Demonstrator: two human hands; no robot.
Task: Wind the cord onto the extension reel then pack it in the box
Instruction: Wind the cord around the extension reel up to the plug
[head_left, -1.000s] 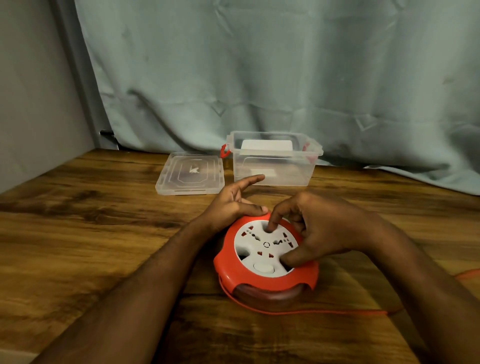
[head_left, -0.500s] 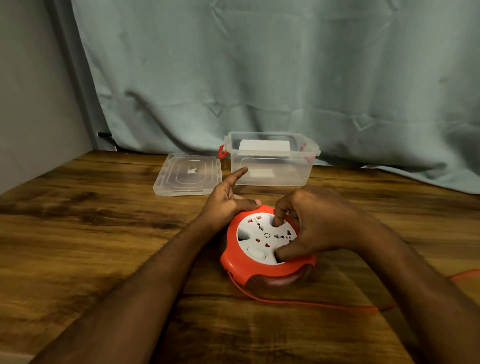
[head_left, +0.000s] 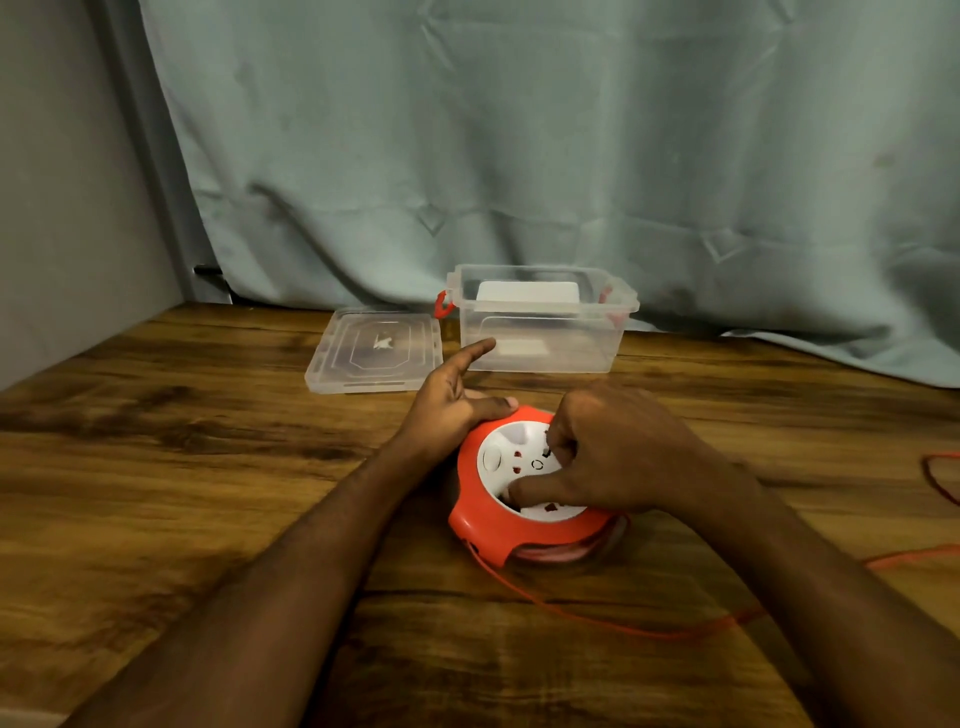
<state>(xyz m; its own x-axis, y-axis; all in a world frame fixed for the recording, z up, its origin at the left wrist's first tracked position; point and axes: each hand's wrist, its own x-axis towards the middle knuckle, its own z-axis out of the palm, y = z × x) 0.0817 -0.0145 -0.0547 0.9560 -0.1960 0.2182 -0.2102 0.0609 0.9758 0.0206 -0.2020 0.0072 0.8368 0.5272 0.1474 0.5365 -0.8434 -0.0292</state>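
The orange reel (head_left: 524, 499) sits on the desk (head_left: 208, 467) at frame centre. The right hand (head_left: 618, 457) curls its fingers and thumb into the white socket face, gripping it; the left hand (head_left: 452, 400) steadies the rim, forefinger straight. The cord (head_left: 597, 618) trails lower right. Above, the clear box (head_left: 540, 322) stands open, its lid (head_left: 376, 351) just left.

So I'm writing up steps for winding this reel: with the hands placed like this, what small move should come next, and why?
Probably another turn of the white socket disc by the right hand, whose fingers sit in its recesses, while the left hand steadies the round orange extension reel. The thin orange cord trails loose across the wooden table, so packing into the clear plastic box looks premature.
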